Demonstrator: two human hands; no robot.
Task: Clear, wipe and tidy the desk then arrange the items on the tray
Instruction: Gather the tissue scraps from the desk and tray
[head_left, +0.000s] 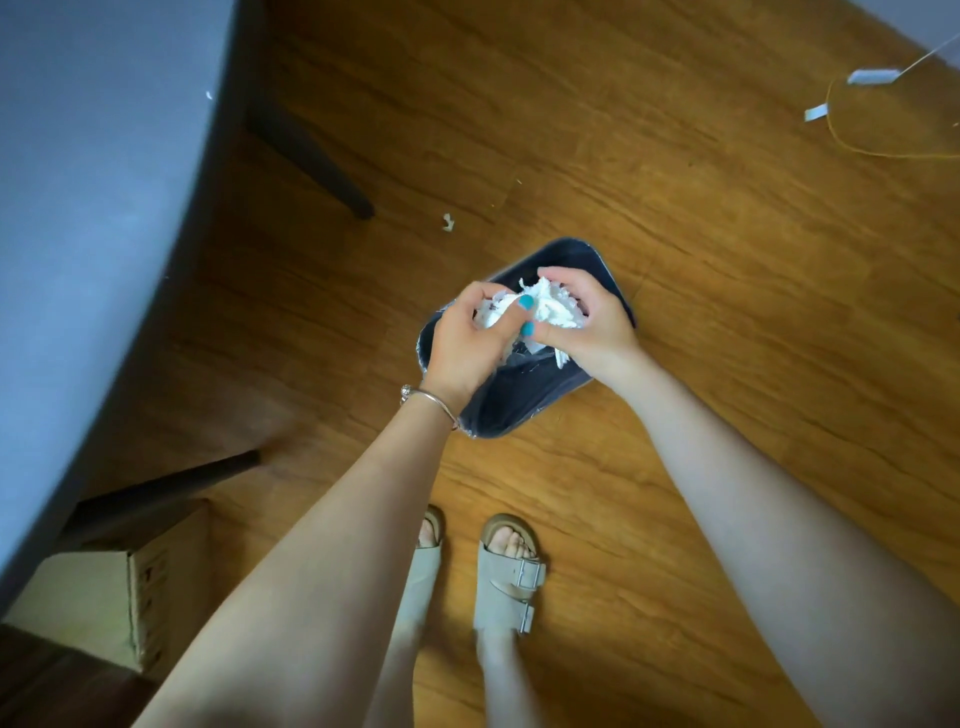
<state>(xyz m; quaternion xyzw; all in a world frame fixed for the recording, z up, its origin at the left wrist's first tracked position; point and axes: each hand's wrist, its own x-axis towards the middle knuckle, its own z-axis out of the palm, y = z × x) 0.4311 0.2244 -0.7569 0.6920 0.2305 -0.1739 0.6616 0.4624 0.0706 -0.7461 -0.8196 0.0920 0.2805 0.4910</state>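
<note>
Both hands are curled round one wad of white paper: the left hand (467, 338) grips its near side, the right hand (584, 322) clutches the far side, and the wad (540, 309) hangs directly above the open mouth of a dark bin (519, 400) on the wooden floor (675, 260). Starting at the left, the grey desk (104, 208) sweeps down that side, and the stretch of it I can see carries only a tiny white fleck (the rest of the top is out of view). Under its corner sits a cardboard box (88, 603). A small paper scrap (448, 222) lies on the floor between the desk leg and the bin. Far right, a thin yellow cord (852, 140) loops on the boards beside a couple of white pieces I can't identify. I'd judge this as the clearing stage, rubbish about to be dropped. Wiping can't be confirmed from here, and no tray or items show, so the arranging seems still ahead.
</note>
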